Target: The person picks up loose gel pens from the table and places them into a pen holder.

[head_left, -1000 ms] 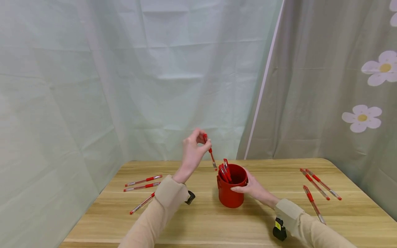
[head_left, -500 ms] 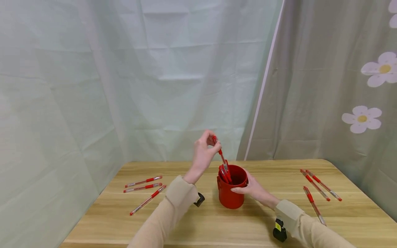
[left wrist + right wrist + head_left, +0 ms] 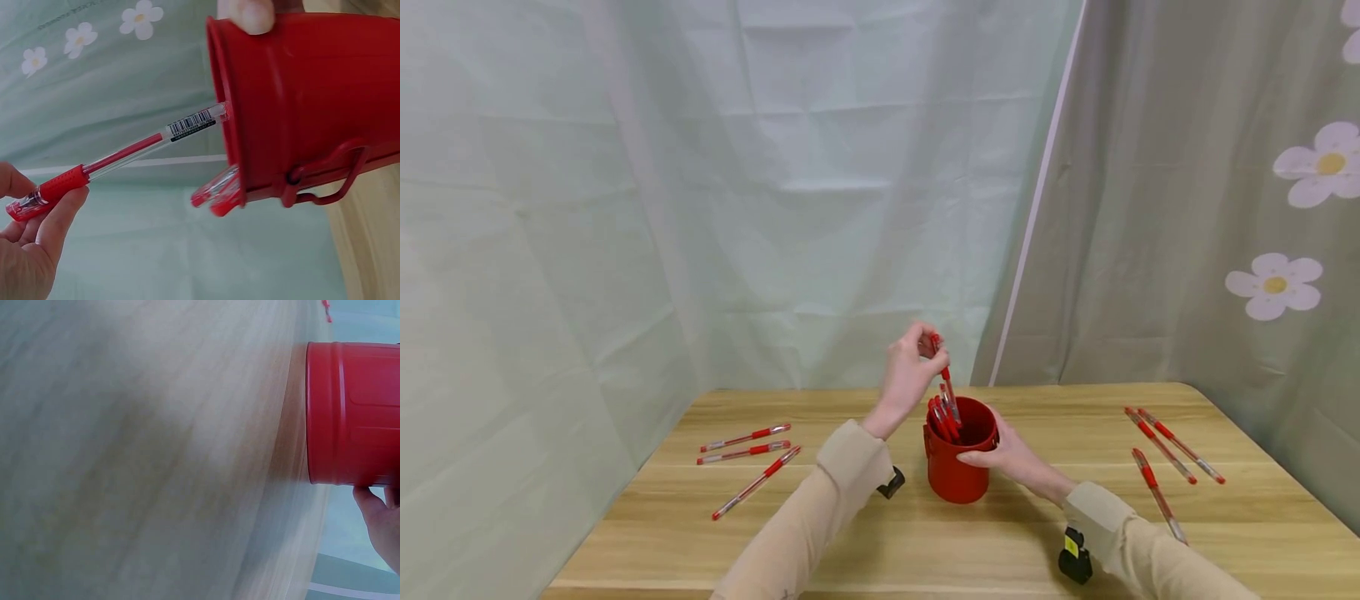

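Observation:
Between thumb and fingers my left hand [image 3: 912,375] pinches a red gel pen [image 3: 125,153] by its capped, red-grip end. The pen slants down, and its clear lower tip is at the mouth of a red metal bucket [image 3: 958,475]. Several other red pens [image 3: 942,417] lean inside against the bucket's left rim. My right hand [image 3: 1018,458] grips the bucket's right side, thumb at the front near the rim; its other fingers are mostly hidden behind. A wire handle loop [image 3: 337,181] hangs on the bucket's side in the left wrist view.
Several red pens lie on the wooden table [image 3: 910,550]. A slanted pen [image 3: 756,483] is nearest on the left, and two capped pens [image 3: 1161,446] lie far right beside a single pen [image 3: 1159,496]. Pale and grey flowered curtains [image 3: 865,208] hang behind.
My left hand has moved right and slightly down, bringing its pen from left of the bucket to over its mouth. My right hand and the bucket have stayed put.

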A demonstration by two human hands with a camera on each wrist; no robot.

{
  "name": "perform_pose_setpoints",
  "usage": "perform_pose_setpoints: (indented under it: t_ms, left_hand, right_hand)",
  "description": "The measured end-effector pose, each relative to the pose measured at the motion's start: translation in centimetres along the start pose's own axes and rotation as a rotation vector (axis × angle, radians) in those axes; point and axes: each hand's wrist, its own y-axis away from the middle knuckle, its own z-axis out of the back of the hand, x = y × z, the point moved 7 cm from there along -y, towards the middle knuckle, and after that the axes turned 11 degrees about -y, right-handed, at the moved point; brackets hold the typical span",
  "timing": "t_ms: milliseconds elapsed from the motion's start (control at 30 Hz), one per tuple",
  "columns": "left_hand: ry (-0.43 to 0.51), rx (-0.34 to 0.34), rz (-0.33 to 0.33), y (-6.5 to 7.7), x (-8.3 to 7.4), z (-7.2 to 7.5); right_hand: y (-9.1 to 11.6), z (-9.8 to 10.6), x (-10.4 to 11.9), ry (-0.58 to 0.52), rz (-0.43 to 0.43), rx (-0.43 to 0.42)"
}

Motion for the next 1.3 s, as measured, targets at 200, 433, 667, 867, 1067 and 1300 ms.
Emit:
perform_pose_setpoints:
  t_ms: [200,433,667,867,1067,1300]
  left_hand:
    - [-0.005,0.028,0.027,0.1,0.8,-1.0]
    - [-0.026,0.049,0.034,0.1,1.3,-1.9]
    - [-0.05,0.09,0.045,0.3,1.8,-2.8]
    - [-0.071,0.114,0.035,0.5,2.2,-3.4]
    - [-0.11,0.133,0.032,0.7,2.6,-3.9]
    - [-0.15,0.164,0.067,0.8,3.2,-4.5]
  right_hand:
    - [0.0,0.1,-0.2,0.016,-0.01,-0.001]
    - [0.0,0.1,-0.2,0.028,0.002,-0.007]
    - [0.1,0.1,-0.1,0.036,-0.007,-0.01]
    - [0.2,0.1,-0.1,0.049,-0.001,-0.009]
    - [0.1,0.2,0.0,0.049,0.003,-0.008]
    - [0.2,0.2,0.0,0.046,-0.003,0.001]
